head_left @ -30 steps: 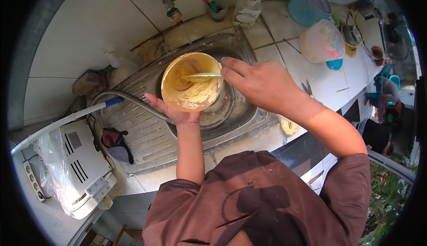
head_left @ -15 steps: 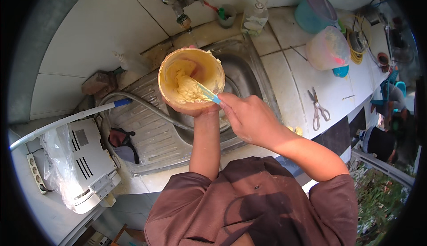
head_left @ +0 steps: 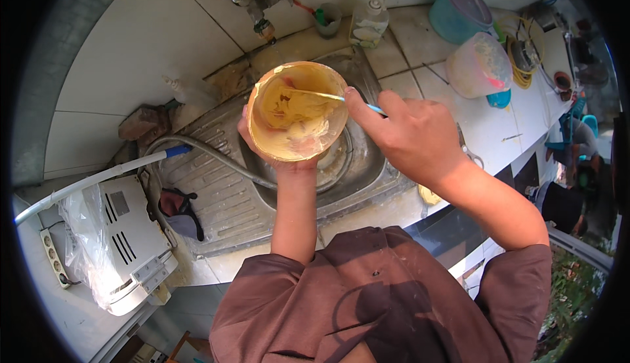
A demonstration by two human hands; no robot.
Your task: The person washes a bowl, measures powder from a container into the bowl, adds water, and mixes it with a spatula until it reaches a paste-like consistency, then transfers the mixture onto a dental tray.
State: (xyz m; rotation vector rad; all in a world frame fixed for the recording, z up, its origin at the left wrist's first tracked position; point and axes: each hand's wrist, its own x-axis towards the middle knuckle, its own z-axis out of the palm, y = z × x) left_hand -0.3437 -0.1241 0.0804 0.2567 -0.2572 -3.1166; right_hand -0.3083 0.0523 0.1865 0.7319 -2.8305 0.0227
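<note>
My left hand (head_left: 293,166) is wrapped round a translucent plastic tub (head_left: 320,146) from below and the left, holding it over the sink (head_left: 220,215) with its mouth tilted toward me. Thick yellow paste (head_left: 289,110) coats the inside. In my right hand (head_left: 420,137) is a slim spatula (head_left: 321,95) with a light blue handle, pinched between thumb and fingers. It lies across the tub's mouth, its far end against the paste near the left inner wall.
Behind the sink are a wall tap (head_left: 260,12) and a pump bottle (head_left: 369,22). A teal tub (head_left: 459,15) and a smeared clear container (head_left: 478,68) stand at the right. Scissors (head_left: 467,150) are partly hidden by my right hand. A grey hose (head_left: 216,160) crosses the drainboard; a white appliance (head_left: 128,232) sits left.
The tub has shifted right and tipped more toward me. My right hand has moved right and up, swinging the spatula from a steep slant to nearly level across the mouth.
</note>
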